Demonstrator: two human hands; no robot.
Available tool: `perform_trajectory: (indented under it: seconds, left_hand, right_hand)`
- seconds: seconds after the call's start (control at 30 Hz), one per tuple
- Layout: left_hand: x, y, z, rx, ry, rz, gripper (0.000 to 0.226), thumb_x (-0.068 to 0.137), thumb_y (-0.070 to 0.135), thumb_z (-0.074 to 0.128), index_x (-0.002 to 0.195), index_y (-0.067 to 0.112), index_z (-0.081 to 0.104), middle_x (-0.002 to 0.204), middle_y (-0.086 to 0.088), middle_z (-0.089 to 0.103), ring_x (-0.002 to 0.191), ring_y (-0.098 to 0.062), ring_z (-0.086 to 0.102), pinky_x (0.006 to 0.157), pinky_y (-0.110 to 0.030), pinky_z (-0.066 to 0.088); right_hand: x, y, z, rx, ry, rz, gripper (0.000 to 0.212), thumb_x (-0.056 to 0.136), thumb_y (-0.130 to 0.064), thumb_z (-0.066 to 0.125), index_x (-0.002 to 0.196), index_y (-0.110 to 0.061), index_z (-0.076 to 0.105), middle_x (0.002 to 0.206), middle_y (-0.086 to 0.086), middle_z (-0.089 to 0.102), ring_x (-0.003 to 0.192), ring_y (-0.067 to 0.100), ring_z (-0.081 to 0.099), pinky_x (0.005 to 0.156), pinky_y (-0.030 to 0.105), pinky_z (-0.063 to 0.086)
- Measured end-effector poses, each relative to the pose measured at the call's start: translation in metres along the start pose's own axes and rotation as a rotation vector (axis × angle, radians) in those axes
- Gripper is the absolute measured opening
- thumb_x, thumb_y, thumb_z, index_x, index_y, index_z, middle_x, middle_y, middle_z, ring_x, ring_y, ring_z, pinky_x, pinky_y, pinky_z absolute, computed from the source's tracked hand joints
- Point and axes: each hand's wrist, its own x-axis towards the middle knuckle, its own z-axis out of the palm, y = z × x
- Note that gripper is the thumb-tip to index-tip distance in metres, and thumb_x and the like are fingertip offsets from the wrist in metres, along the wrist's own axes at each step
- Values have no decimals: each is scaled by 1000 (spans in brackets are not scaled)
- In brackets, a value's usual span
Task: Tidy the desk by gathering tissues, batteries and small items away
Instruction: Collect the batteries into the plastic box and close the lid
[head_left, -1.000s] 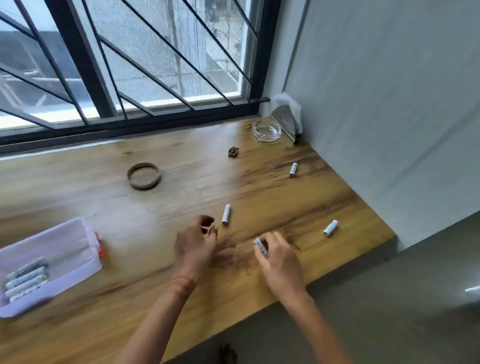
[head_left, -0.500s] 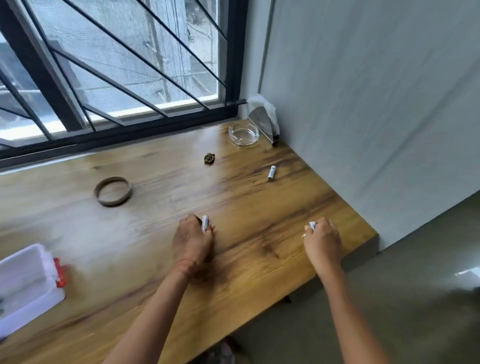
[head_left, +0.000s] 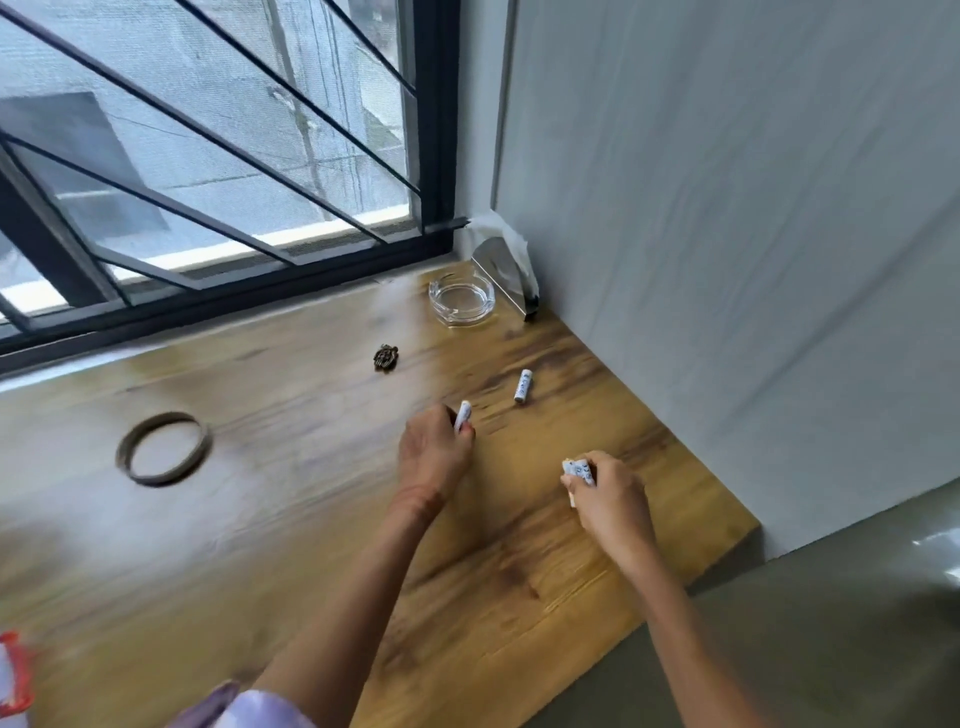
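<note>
Wooden bench (head_left: 260, 545) under a barred window, grey wall at three o'clock. At eight o'clock, cut off by the frame edge, a sliver of a red-and-white container (head_left: 13, 670). Toward ten o'clock, lying flat, a dark ring (head_left: 124, 457). Near twelve o'clock a small dark trinket (head_left: 386, 358), and toward one o'clock a glass ashtray (head_left: 461, 300) just beside a metal tissue holder (head_left: 501, 270) in the corner. Left hand (head_left: 434, 457) curled round one battery (head_left: 462, 415), white tip poking out on top. Loose battery (head_left: 523, 386) flat on the wood at one o'clock of that hand, near but not touching. Right hand (head_left: 608, 499) closed on seemingly two batteries (head_left: 579, 470), knuckles up. Likely risk: reaching for the loose cell with a hand already full, loosening the pinch and dropping one; round cells apt to roll toward the open edge at four o'clock and off to the floor. Container well apart at far left, so a long carry with small, slippery loads.
</note>
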Motion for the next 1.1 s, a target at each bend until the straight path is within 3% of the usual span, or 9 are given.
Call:
perform_trajectory:
  seconds: [0.17, 0.33, 0.47, 0.53, 0.63, 0.83, 0.93, 1.0, 1.1]
  left_hand:
    - [49, 34, 32, -57, 18, 15, 23, 91, 21, 50, 98, 0, 56, 102, -21, 61, 96, -35, 55, 77, -39, 43]
    - [67, 50, 62, -130, 10, -14, 29, 90, 27, 54, 105, 2, 54, 108, -18, 60, 101, -32, 54, 83, -38, 45]
    - [69, 50, 76, -111, 11, -21, 33, 90, 32, 54, 103, 2, 54, 109, -17, 60, 105, -30, 53, 83, -35, 41]
    - [73, 50, 79, -66, -17, -22, 33, 90, 33, 54, 102, 2, 57, 109, -16, 61, 104, -29, 52, 83, -34, 40]
    - [76, 54, 81, 34, -74, 2, 34, 88, 34, 56, 102, 4, 59, 109, -16, 61, 105, -32, 54, 82, -35, 41]
    - [73, 60, 76, 142, -137, 129, 28, 92, 25, 52, 102, 0, 59, 107, -21, 61, 102, -35, 55, 78, -34, 40]
    - [71, 51, 72, -65, -197, 3, 28, 85, 27, 63, 80, -1, 66, 77, -18, 65, 78, -31, 59, 64, -28, 41]
    - [59, 45, 63, -292, -234, -103, 29, 84, 26, 66, 71, 0, 67, 58, -5, 59, 58, -17, 54, 54, -21, 42]
    - [36, 36, 45, -570, -235, -190, 22, 84, 23, 67, 76, 3, 69, 60, 1, 60, 55, -7, 57, 58, -20, 52]
  right_hand:
    - [24, -9, -5, 116, 5, 8, 34, 91, -19, 56, 124, -9, 54, 111, 5, 63, 102, 19, 57, 81, 23, 40]
    - [41, -8, -7, 187, -15, 19, 28, 92, -19, 55, 119, -13, 56, 105, 2, 63, 89, 13, 58, 62, 15, 40]
    - [56, -2, -8, 269, -21, 34, 18, 90, -17, 57, 108, -19, 60, 100, 2, 65, 84, 12, 62, 62, 15, 44]
    - [64, -1, -6, 332, -21, 43, 12, 89, -17, 58, 100, -23, 59, 97, 5, 66, 82, 15, 64, 62, 18, 46]
    - [74, -2, -2, 393, -14, 92, 15, 89, -16, 59, 104, -18, 60, 94, 6, 66, 81, 20, 65, 62, 22, 48]
    - [79, -5, 0, 530, -30, 167, 10, 89, -13, 59, 98, -17, 60, 90, 5, 67, 81, 19, 66, 74, 35, 55]
    - [78, -7, -1, 685, -92, 259, 10, 89, -7, 58, 98, -8, 62, 90, 8, 69, 82, 20, 67, 77, 35, 56]
    - [76, -10, 1, 781, -134, 315, 10, 90, -5, 56, 97, -4, 61, 92, 9, 68, 84, 21, 67, 78, 35, 56]
    - [68, -20, 4, 909, -241, 366, 10, 91, -4, 53, 99, -3, 61, 97, 13, 66, 90, 23, 65, 79, 37, 55]
